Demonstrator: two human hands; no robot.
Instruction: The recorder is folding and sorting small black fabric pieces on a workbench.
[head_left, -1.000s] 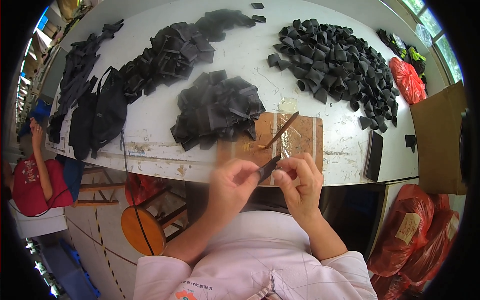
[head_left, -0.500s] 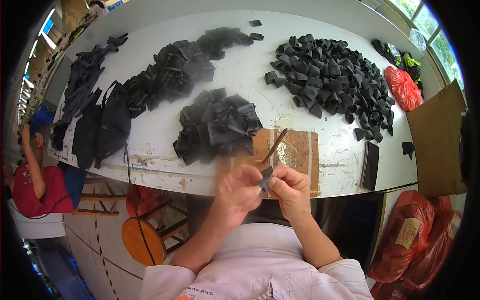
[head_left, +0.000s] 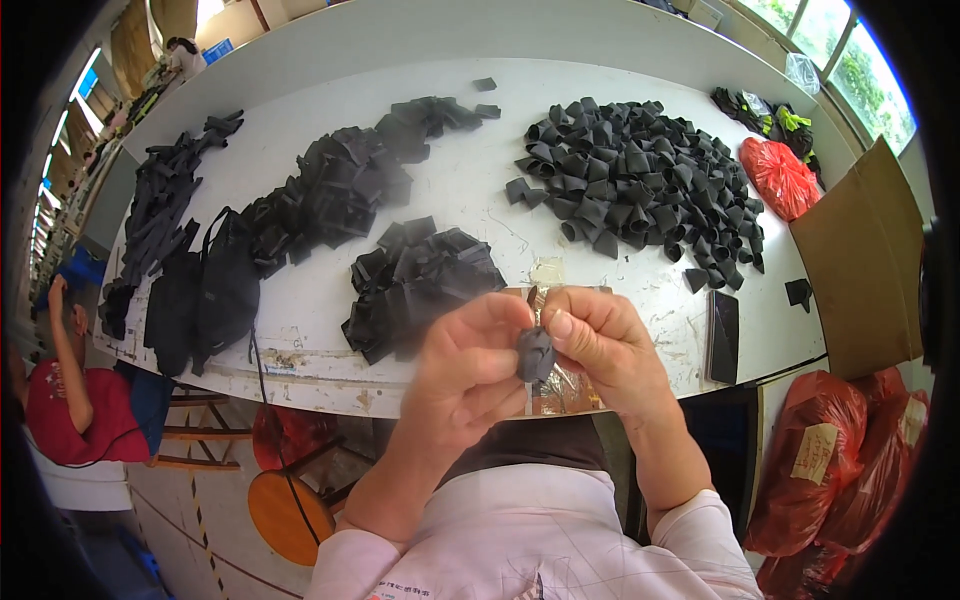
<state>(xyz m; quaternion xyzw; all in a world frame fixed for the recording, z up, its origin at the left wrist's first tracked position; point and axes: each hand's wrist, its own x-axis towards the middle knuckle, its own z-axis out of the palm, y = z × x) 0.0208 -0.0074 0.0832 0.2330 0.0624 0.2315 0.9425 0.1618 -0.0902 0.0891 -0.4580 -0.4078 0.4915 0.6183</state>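
A small dark grey-black folded fabric piece (head_left: 536, 356) is pinched between my two hands above the table's near edge. My left hand (head_left: 468, 362) grips its left side with thumb and fingers. My right hand (head_left: 608, 348) has thumb and forefinger closed at its upper right. Just above the piece, between the hands, shows a bit of a brown stick (head_left: 532, 296); the rest is hidden. Beneath lies a brown board (head_left: 570, 398) with shiny tape, largely covered by my hands. Left of it is a heap of flat black fabric pieces (head_left: 425, 275).
A big pile of curled black pieces (head_left: 640, 170) lies at the right. More black pieces (head_left: 345, 180) and a black drawstring bag (head_left: 228, 285) are at the left. A phone (head_left: 722, 337), cardboard (head_left: 862, 265) and red bags (head_left: 812, 460) stand right. A co-worker (head_left: 75, 400) sits far left.
My hands have come up closer to the head camera with the fabric piece. The brown stick, plain before, is now mostly hidden behind them. The view has shifted slightly.
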